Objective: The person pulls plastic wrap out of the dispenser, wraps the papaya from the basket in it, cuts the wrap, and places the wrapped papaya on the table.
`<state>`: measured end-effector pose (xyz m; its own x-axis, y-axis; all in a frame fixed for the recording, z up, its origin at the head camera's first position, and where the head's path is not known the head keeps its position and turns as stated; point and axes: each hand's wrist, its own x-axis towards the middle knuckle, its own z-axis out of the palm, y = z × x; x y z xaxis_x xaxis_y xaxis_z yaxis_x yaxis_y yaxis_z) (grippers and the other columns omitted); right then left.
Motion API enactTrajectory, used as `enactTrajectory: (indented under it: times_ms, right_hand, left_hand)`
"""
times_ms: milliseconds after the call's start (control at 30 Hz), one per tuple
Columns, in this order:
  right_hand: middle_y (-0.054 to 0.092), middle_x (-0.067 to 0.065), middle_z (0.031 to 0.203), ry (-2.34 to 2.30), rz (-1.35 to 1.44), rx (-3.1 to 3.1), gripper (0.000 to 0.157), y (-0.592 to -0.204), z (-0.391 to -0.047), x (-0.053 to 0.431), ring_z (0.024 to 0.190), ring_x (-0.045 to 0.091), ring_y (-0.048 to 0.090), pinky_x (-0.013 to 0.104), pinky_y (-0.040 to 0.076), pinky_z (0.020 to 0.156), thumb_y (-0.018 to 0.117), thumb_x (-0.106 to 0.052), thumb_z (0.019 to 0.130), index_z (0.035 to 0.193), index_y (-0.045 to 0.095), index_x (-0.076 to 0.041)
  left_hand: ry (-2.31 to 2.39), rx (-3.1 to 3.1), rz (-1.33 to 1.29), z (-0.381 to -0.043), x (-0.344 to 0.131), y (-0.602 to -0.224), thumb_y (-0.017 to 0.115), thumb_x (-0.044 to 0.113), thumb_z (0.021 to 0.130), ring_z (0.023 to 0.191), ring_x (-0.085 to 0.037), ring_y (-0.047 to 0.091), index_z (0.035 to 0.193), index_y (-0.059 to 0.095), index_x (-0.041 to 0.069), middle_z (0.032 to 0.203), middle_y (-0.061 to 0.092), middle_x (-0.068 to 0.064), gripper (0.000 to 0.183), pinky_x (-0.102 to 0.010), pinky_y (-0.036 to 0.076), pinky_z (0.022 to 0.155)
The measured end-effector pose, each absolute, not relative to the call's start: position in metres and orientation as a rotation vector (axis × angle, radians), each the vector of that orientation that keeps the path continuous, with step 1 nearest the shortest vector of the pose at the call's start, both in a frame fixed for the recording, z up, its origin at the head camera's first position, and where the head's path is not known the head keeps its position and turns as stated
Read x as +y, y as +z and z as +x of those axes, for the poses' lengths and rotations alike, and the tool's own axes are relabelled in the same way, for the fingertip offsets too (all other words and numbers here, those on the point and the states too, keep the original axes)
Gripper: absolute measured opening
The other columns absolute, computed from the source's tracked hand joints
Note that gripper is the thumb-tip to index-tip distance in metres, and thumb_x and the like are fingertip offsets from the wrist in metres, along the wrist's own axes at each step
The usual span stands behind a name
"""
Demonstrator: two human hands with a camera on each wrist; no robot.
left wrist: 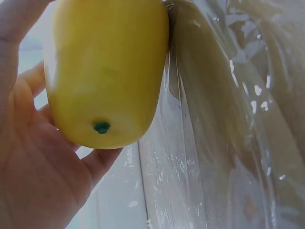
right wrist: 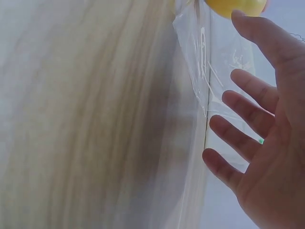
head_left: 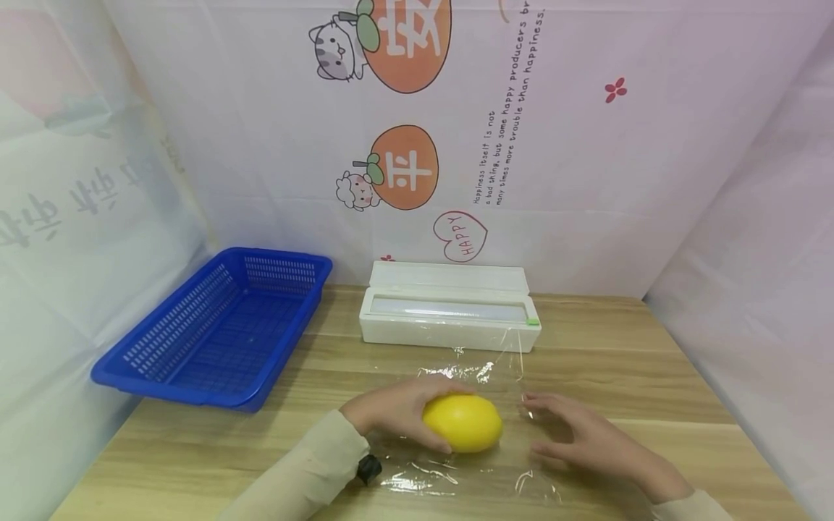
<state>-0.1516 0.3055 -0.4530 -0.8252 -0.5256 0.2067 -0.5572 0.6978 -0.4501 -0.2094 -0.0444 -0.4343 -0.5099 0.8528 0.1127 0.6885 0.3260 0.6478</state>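
Note:
A smooth yellow oval fruit (head_left: 464, 424) with a small green stem nub is gripped by my left hand (head_left: 407, 412), thumb on the near side and fingers on the far side. The left wrist view shows the fruit (left wrist: 107, 76) close up, stem end towards the camera. Beneath it a sheet of clear plastic wrap (head_left: 423, 477) lies spread over the table, creased and shiny. To the right of the fruit, my right hand (head_left: 586, 438) is held with fingers spread and nothing in its grasp. The right wrist view shows its fingers (right wrist: 248, 112) apart, near the wrap's edge (right wrist: 202, 62).
A white wrap dispenser box (head_left: 449, 336) stands at the back with its lid raised, a roll (head_left: 449, 310) inside and a green piece (head_left: 533, 322) at its right end. To the left sits a blue plastic basket (head_left: 280, 362). Printed sheeting (head_left: 560, 239) surrounds the wooden table (head_left: 606, 347).

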Motion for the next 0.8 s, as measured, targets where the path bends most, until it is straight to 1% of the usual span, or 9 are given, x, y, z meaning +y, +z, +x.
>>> enactTrajectory:
  times_ms: [200,267,400,467,533,600,667,800]
  right_hand:
    - [0.059,-0.008,0.138,0.754,0.930,-2.801,0.060,-0.454,-0.151,0.306,0.127,0.020,0.054,0.051,0.044,0.102,0.078,-0.050,0.083,0.133,0.063,-0.021]
    - [0.061,-0.007,0.134,0.763,0.960,-2.781,0.057,-0.454,-0.150,0.306,0.124,0.020,0.056,0.049,0.045,0.101,0.079,-0.047,0.084,0.131,0.064,-0.020]
    - [0.066,-0.008,0.123,0.775,1.032,-2.749,0.046,-0.452,-0.145,0.305,0.111,0.017,0.062,0.044,0.052,0.093,0.081,-0.038,0.085,0.123,0.066,-0.018]
    - [0.067,-0.010,0.117,0.800,1.066,-2.743,0.041,-0.451,-0.142,0.304,0.104,0.013,0.063,0.040,0.054,0.088,0.081,-0.035,0.085,0.119,0.067,-0.018]
    - [0.067,-0.012,0.114,0.818,1.084,-2.750,0.037,-0.450,-0.138,0.302,0.100,0.010,0.063,0.036,0.055,0.085,0.081,-0.035,0.085,0.117,0.068,-0.020]
    - [0.067,-0.014,0.111,0.836,1.104,-2.754,0.035,-0.449,-0.134,0.301,0.097,0.008,0.063,0.034,0.056,0.082,0.081,-0.036,0.085,0.115,0.068,-0.022]
    - [0.066,-0.015,0.111,0.854,1.112,-2.774,0.035,-0.448,-0.130,0.301,0.096,0.006,0.063,0.032,0.056,0.081,0.081,-0.038,0.085,0.113,0.067,-0.024]
    - [0.065,-0.017,0.107,0.924,1.120,-2.820,0.034,-0.446,-0.125,0.298,0.095,0.005,0.062,0.031,0.056,0.080,0.080,-0.041,0.084,0.111,0.066,-0.026]
  left_hand:
    - [0.976,2.330,1.384,-0.209,-0.046,-0.434,0.088,0.040,0.075,0.127,-0.008,0.048,0.151,0.044,0.027,0.147,0.048,0.012,0.089,-0.034,0.039,0.106]
    - [0.988,2.329,1.373,-0.209,-0.048,-0.434,0.087,0.043,0.075,0.127,-0.009,0.049,0.152,0.042,0.029,0.147,0.048,0.010,0.090,-0.036,0.039,0.107]
    - [1.016,2.349,1.314,-0.209,-0.058,-0.430,0.084,0.051,0.076,0.132,-0.017,0.047,0.152,0.040,0.031,0.152,0.044,0.004,0.090,-0.045,0.039,0.108]
    - [1.015,2.378,1.276,-0.208,-0.066,-0.426,0.082,0.055,0.077,0.136,-0.020,0.044,0.152,0.040,0.031,0.154,0.041,0.004,0.089,-0.051,0.038,0.109]
    - [1.004,2.417,1.246,-0.207,-0.076,-0.422,0.081,0.055,0.078,0.136,-0.022,0.044,0.152,0.041,0.030,0.154,0.041,0.006,0.088,-0.053,0.039,0.108]
    - [1.011,2.440,1.226,-0.206,-0.087,-0.418,0.081,0.052,0.079,0.135,-0.024,0.045,0.152,0.042,0.027,0.151,0.042,0.006,0.086,-0.053,0.040,0.107]
    - [1.030,2.454,1.219,-0.205,-0.097,-0.416,0.082,0.045,0.081,0.132,-0.028,0.048,0.150,0.044,0.023,0.147,0.046,0.005,0.082,-0.052,0.043,0.105]
    - [1.091,2.467,1.226,-0.206,-0.116,-0.416,0.082,0.030,0.084,0.127,-0.033,0.050,0.145,0.050,0.017,0.142,0.052,-0.003,0.071,-0.054,0.046,0.102]
